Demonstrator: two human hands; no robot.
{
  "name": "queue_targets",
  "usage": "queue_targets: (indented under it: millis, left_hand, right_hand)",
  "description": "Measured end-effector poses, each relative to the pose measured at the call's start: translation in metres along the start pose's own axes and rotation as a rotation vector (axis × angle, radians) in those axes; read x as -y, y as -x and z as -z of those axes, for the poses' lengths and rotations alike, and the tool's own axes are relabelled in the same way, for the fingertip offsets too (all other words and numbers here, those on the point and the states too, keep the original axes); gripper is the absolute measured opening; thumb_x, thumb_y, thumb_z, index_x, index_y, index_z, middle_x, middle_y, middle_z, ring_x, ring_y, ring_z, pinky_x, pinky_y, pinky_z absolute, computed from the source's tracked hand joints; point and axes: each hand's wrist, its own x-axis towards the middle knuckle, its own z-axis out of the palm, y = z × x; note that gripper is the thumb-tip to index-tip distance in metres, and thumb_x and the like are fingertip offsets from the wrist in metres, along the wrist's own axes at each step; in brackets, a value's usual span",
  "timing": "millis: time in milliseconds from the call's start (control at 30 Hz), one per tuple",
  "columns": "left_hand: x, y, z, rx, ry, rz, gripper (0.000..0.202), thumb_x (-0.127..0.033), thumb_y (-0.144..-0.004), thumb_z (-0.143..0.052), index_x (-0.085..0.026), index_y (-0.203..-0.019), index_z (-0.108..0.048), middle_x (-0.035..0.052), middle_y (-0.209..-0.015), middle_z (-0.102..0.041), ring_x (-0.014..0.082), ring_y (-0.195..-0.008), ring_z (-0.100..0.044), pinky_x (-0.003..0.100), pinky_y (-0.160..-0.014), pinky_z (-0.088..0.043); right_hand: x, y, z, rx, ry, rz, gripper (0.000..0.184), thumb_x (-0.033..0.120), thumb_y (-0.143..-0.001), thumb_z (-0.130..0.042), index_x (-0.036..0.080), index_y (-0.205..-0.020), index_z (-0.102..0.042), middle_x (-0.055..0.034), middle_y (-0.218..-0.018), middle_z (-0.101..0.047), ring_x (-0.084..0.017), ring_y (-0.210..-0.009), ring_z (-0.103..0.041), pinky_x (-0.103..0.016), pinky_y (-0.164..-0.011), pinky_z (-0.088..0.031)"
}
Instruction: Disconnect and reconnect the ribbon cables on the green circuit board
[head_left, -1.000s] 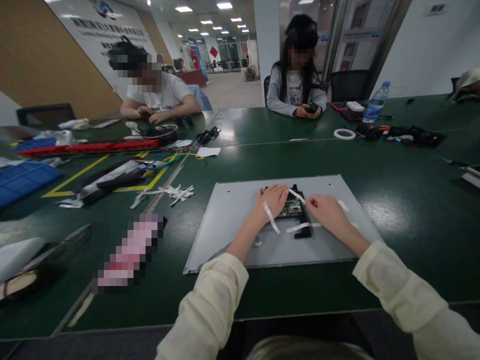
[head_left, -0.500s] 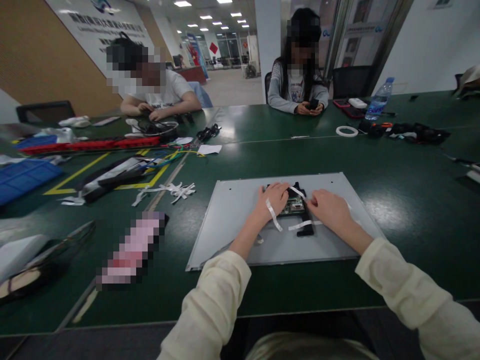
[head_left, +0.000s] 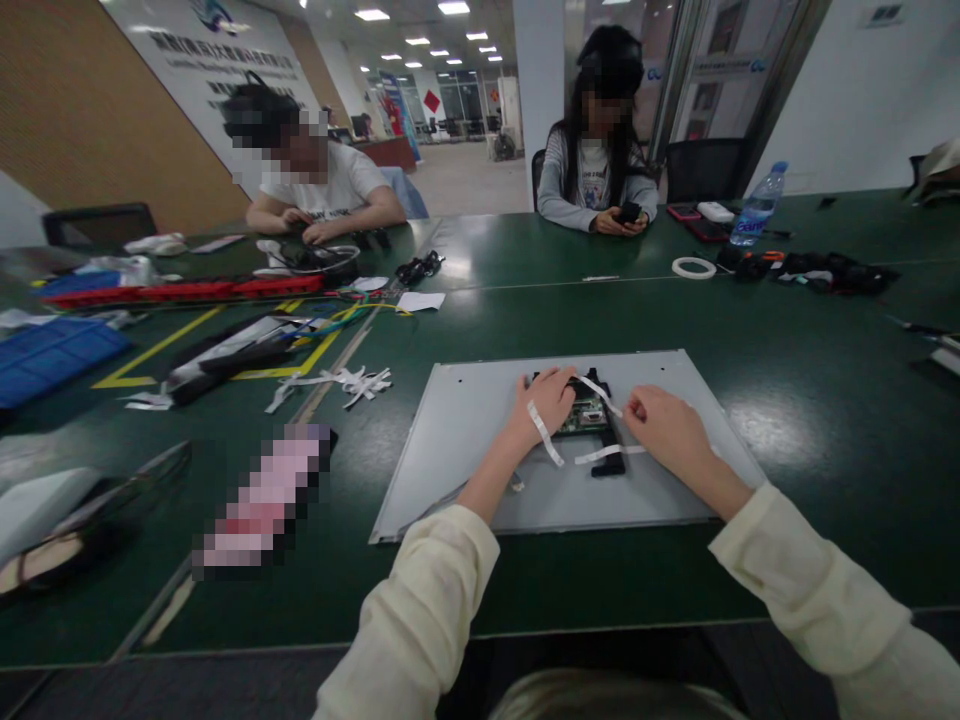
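A flat grey panel (head_left: 465,430) lies on the table before me. On it sits a black bracket (head_left: 609,462) with a green circuit board (head_left: 583,418). My left hand (head_left: 546,405) rests over the left part of the bracket, fingers stretched out and covering some of it. Between the hands runs a white tape strip (head_left: 600,393), its right end pinched in the closed fingers of my right hand (head_left: 666,425). Another tape strip (head_left: 544,433) lies across the back of my left hand. A lower strip (head_left: 600,455) crosses the bracket's leg and passes under my right hand.
Loose white strips (head_left: 364,383), a pixelated pink item (head_left: 262,500) and a blue basket (head_left: 60,355) lie to the left. A tape roll (head_left: 694,268) and a water bottle (head_left: 759,205) are at the far right. Two people sit across the green table (head_left: 525,310).
My right hand has shifted slightly right, away from the bracket, with the tape strip, which now stretches longer between my hands. The left hand stays nearly in place.
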Motion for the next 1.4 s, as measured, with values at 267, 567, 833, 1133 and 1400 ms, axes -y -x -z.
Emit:
queue_targets:
  millis: [267,567,833,1133,1400]
  left_hand:
    - [0.005,-0.003,0.011,-0.291,0.46,0.006,0.046,-0.021,-0.089,-0.034,-0.017,-0.135,-0.038,0.0082,-0.133,-0.054,0.0156,-0.124,-0.048,0.033,-0.108,-0.033]
    - [-0.01,0.008,0.015,-0.35,0.596,0.079,0.037,-0.017,-0.088,-0.032,-0.017,-0.123,-0.045,0.0078,-0.127,-0.058,0.0137,-0.12,-0.051,0.032,-0.107,-0.035]
    - [-0.021,0.015,0.015,-0.336,0.499,0.037,0.039,-0.016,-0.088,-0.031,-0.015,-0.123,-0.047,0.009,-0.131,-0.053,0.0143,-0.124,-0.047,0.032,-0.11,-0.031]
    - [-0.014,0.016,0.015,-0.354,0.38,0.032,0.041,-0.013,-0.085,-0.032,-0.013,-0.123,-0.047,0.0098,-0.13,-0.053,0.0162,-0.123,-0.047,0.034,-0.11,-0.032]
    - [0.005,0.014,0.022,-0.347,0.231,0.073,0.043,-0.015,-0.084,-0.036,-0.011,-0.126,-0.046,0.0129,-0.129,-0.054,0.0215,-0.125,-0.045,0.039,-0.109,-0.033]
  right_hand:
    - [0.007,0.004,0.011,-0.194,-0.287,0.205,0.013,0.027,-0.089,-0.046,0.018,-0.087,-0.055,-0.0014,-0.076,-0.053,-0.013,-0.066,-0.05,-0.026,-0.062,-0.038]
    - [0.043,0.021,0.017,-0.301,-0.205,0.844,0.042,0.017,-0.086,-0.053,0.02,-0.128,-0.048,-0.0106,-0.107,-0.058,-0.021,-0.097,-0.054,-0.036,-0.082,-0.049]
    - [0.045,0.024,0.019,-0.301,-0.256,0.974,0.036,0.008,-0.087,-0.051,0.018,-0.121,-0.057,-0.0078,-0.1,-0.065,-0.015,-0.094,-0.06,-0.031,-0.08,-0.051]
    - [0.049,0.028,0.02,-0.313,-0.332,0.976,0.019,0.008,-0.085,-0.055,0.015,-0.101,-0.064,-0.0075,-0.095,-0.069,-0.014,-0.087,-0.063,-0.029,-0.075,-0.053]
    - [0.041,0.025,0.019,-0.37,-0.306,0.854,0.014,0.013,-0.085,-0.056,0.018,-0.094,-0.065,-0.0062,-0.091,-0.069,-0.014,-0.083,-0.063,-0.028,-0.073,-0.051]
